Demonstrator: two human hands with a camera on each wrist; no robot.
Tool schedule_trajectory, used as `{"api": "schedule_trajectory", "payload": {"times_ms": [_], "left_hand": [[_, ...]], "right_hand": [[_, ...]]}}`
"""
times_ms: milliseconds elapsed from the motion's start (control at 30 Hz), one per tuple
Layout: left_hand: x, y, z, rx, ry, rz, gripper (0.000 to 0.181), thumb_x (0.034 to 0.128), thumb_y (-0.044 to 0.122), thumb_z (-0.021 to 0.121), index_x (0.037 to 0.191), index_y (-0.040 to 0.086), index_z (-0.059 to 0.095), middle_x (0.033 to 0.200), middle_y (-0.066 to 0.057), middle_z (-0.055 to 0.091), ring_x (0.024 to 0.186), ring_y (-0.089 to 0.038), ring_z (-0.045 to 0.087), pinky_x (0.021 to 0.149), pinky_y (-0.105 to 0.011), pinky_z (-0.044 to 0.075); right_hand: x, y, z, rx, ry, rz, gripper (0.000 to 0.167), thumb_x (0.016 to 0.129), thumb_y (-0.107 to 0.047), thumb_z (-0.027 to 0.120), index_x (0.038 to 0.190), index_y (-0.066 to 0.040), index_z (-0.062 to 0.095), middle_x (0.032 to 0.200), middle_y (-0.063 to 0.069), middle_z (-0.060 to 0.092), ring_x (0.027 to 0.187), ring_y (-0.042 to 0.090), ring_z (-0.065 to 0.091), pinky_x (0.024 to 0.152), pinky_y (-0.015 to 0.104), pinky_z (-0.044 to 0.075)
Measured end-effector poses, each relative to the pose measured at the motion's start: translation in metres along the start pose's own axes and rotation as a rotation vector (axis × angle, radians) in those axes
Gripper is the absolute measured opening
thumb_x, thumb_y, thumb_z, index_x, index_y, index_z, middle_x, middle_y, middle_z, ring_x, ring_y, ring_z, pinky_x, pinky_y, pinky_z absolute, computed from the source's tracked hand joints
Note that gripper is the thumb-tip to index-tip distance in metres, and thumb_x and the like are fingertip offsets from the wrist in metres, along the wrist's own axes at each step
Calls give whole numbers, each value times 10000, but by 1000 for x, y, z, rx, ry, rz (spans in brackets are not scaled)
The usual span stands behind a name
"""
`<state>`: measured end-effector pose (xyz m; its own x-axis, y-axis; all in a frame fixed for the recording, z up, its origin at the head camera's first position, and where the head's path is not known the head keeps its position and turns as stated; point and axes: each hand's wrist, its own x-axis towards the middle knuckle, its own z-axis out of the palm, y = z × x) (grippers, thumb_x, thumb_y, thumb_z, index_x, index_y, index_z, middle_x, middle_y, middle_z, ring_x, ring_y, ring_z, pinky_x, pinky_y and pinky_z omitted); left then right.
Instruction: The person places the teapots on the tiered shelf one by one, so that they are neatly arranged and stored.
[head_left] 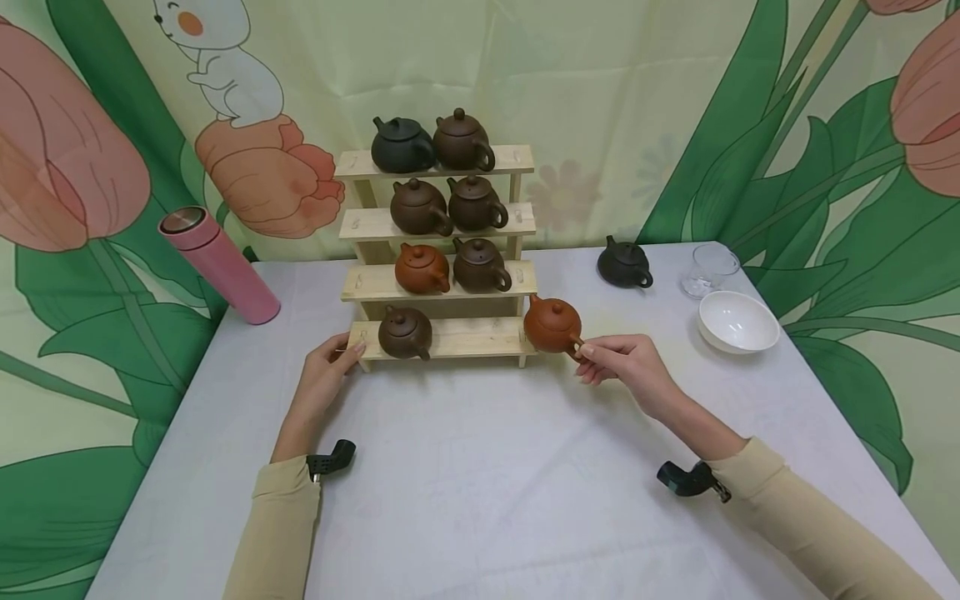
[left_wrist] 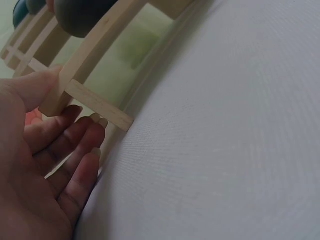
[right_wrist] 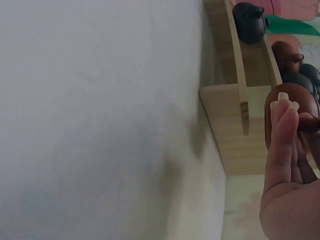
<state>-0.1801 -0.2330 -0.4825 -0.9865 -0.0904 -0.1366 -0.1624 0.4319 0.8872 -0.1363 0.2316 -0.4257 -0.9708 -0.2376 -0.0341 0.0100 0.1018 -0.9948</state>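
My right hand (head_left: 630, 368) pinches the handle of a reddish-orange teapot (head_left: 552, 324), held in the air at the right end of the bottom step of a wooden tiered stand (head_left: 480, 337). In the right wrist view the same teapot (right_wrist: 285, 92) is partly covered by the fingers. At the stand's other end my left hand (head_left: 321, 379) grips the bottom board, thumb on top and fingers below, as the left wrist view shows on the board (left_wrist: 82, 60). A dark brown teapot (head_left: 405, 332) sits on that bottom step. Pairs of teapots occupy the steps above, including an orange one (head_left: 422, 268).
A black teapot (head_left: 625, 262) stands on the white-covered table (head_left: 480, 500) to the right. Near the right edge are a clear glass cup (head_left: 708, 271) and a white bowl (head_left: 738, 322). A pink bottle (head_left: 225, 271) stands at the back left, before a printed curtain (head_left: 585, 100).
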Motion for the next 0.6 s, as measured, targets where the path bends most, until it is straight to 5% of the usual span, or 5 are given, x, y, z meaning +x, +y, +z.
{"api": "schedule_trajectory", "payload": {"times_ms": [600], "left_hand": [[1,-1,0,11,11,8,650,946,556,584,1409,103,536,1262,-119,601,1012,-156,531,789,-195,481]], "right_hand": [[7,-3,35,-78,-125,18,272,959,-164,646,1038,89,708,791,73,741,671,159,695,675,324,603]]}}
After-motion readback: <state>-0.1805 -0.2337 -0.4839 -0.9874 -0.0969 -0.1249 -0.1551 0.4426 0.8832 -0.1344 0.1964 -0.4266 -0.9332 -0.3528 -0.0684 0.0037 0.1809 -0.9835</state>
